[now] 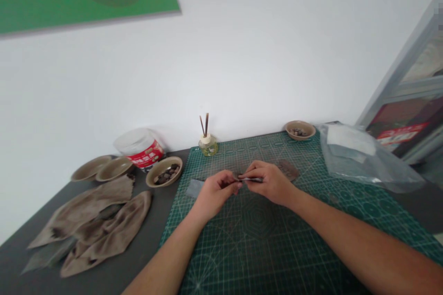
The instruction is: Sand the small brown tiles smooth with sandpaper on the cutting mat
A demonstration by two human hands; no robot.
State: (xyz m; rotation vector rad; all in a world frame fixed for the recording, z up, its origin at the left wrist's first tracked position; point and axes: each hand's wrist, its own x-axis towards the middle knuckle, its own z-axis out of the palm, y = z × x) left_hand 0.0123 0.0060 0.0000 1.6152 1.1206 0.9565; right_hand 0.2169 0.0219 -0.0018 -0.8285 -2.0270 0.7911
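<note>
My left hand (218,189) and my right hand (265,180) meet above the green cutting mat (221,249), fingertips nearly touching. Between them is a thin, flat, greyish-dark piece (252,179), seen almost edge-on; its kind cannot be made out. The right fingers are pinched along it. The left thumb and fingers are closed at its near end, where the fingers hide what they grip. Beside the left hand lies a small clear plastic piece (194,188) on the mat. A flat brown piece (289,170) rests just behind the right hand.
A bowl of dark pieces (165,176) stands left, near a plastic tub (143,150) and two more bowls (90,168). Brown cloths (104,233) cover the table's left. At the back are a reed diffuser (208,145) and another bowl (300,136); right lies a clear bag (363,166).
</note>
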